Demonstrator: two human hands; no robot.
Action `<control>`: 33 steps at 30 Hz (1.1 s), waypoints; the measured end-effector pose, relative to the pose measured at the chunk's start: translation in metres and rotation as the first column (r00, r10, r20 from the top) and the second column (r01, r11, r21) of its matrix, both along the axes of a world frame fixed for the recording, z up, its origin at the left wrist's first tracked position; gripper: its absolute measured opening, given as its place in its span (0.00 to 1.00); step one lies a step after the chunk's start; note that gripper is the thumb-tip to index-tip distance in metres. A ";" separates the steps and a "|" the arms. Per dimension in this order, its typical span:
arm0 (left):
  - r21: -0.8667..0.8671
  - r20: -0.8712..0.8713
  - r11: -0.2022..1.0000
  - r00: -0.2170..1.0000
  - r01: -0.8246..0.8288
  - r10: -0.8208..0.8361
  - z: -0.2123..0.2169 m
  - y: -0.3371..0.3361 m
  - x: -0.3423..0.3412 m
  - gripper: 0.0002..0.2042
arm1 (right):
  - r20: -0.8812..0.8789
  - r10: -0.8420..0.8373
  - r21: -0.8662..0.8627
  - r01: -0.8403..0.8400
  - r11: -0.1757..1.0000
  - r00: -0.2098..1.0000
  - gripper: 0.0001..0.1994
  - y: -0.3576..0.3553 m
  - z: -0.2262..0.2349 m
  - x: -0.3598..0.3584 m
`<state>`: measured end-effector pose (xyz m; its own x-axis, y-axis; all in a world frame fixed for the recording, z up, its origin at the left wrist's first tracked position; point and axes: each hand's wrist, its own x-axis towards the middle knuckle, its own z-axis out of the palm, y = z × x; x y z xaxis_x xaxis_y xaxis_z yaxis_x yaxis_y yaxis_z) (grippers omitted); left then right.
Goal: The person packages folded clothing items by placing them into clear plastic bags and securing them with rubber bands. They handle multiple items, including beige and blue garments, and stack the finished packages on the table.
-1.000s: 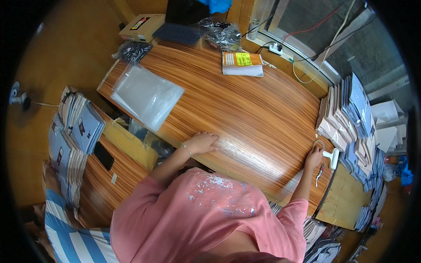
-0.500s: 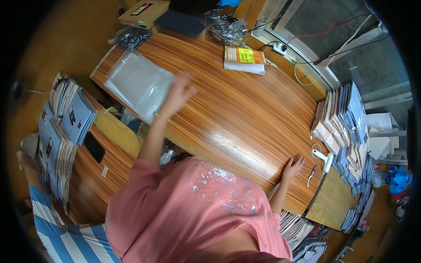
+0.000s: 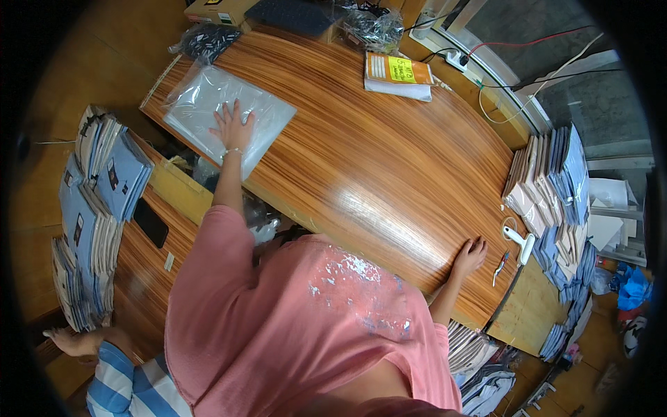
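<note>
My left hand (image 3: 235,128) lies on a stack of clear plastic bags (image 3: 272,115) at the left end of the wood-grain table (image 3: 389,160). Its fingers are spread and grip nothing. On the table's right side rests my right hand (image 3: 471,256), holding nothing, its fingers loosely bent. Just right of that hand are small thread snips (image 3: 500,268) and a white gun-shaped tool (image 3: 519,244).
Folded, bagged garments (image 3: 545,184) are stacked at the right; more blue and beige piles (image 3: 90,229) stand left, beside a black phone (image 3: 150,223). An orange notebook (image 3: 398,75) lies at the back. A co-worker's hand (image 3: 73,342) and striped sleeve show lower left.
My left hand has moved left and come down flat on the plastic bags. The right hand stays on the table. The co-worker's hand has moved down, away from the garment pile.
</note>
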<state>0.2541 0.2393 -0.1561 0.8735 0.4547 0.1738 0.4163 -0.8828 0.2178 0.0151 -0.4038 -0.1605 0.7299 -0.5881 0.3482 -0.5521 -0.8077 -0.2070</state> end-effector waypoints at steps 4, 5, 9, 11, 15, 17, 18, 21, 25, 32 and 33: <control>-0.424 0.154 0.885 0.978 0.194 -0.141 0.025 0.013 -0.002 0.36 | -0.003 0.001 0.004 -0.001 1.000 1.000 0.22 0.001 0.001 0.002; -0.298 0.161 0.912 0.956 0.283 -0.244 0.046 -0.005 -0.012 0.37 | -0.005 -0.014 -0.001 0.014 1.000 1.000 0.22 0.000 0.001 0.000; -0.095 -0.045 0.954 0.956 0.285 -0.290 0.035 -0.023 -0.045 0.34 | -0.004 -0.020 -0.032 0.020 0.999 1.000 0.21 0.000 -0.002 0.002; -0.057 -0.009 0.967 0.968 0.249 -0.249 0.026 -0.016 -0.048 0.27 | 0.002 -0.022 -0.032 0.022 0.999 1.000 0.21 0.001 -0.002 0.004; -0.113 0.163 0.940 0.939 0.322 -0.302 0.046 -0.005 -0.046 0.15 | -0.014 -0.023 -0.028 0.022 0.999 1.000 0.22 -0.001 -0.002 0.000; -0.048 0.250 0.957 0.931 0.286 -0.265 0.074 -0.006 -0.042 0.11 | -0.017 -0.028 -0.042 0.027 0.999 0.999 0.22 -0.001 -0.003 0.002; -0.017 0.294 0.963 0.922 0.267 -0.251 0.091 -0.008 -0.039 0.09 | -0.024 -0.035 -0.054 0.034 0.998 0.999 0.23 -0.003 -0.003 0.004; -0.005 0.188 0.970 0.953 0.241 -0.236 0.170 -0.021 -0.040 0.10 | -0.137 -0.082 0.126 0.100 0.987 0.987 0.25 0.007 0.004 0.016; -0.355 0.306 0.793 0.863 0.496 -0.402 0.235 -0.034 -0.032 0.12 | 0.275 0.207 0.699 -0.344 0.627 0.939 0.32 0.113 0.055 0.071; -0.686 0.136 0.374 0.616 0.624 -0.776 0.285 -0.111 -0.021 0.18 | 0.544 0.747 0.294 -0.921 0.258 0.383 0.60 0.283 0.179 0.135; -0.682 0.081 0.387 0.590 0.621 -0.804 0.280 -0.120 -0.018 0.18 | 0.584 0.727 0.251 -0.932 0.263 0.362 0.61 0.285 0.184 0.138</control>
<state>0.2358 0.1188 0.1243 0.8872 -0.4475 -0.1128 -0.1903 -0.5774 0.7940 0.1535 -0.1188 0.0238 0.8224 0.1546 0.5476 0.5465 -0.4825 -0.6845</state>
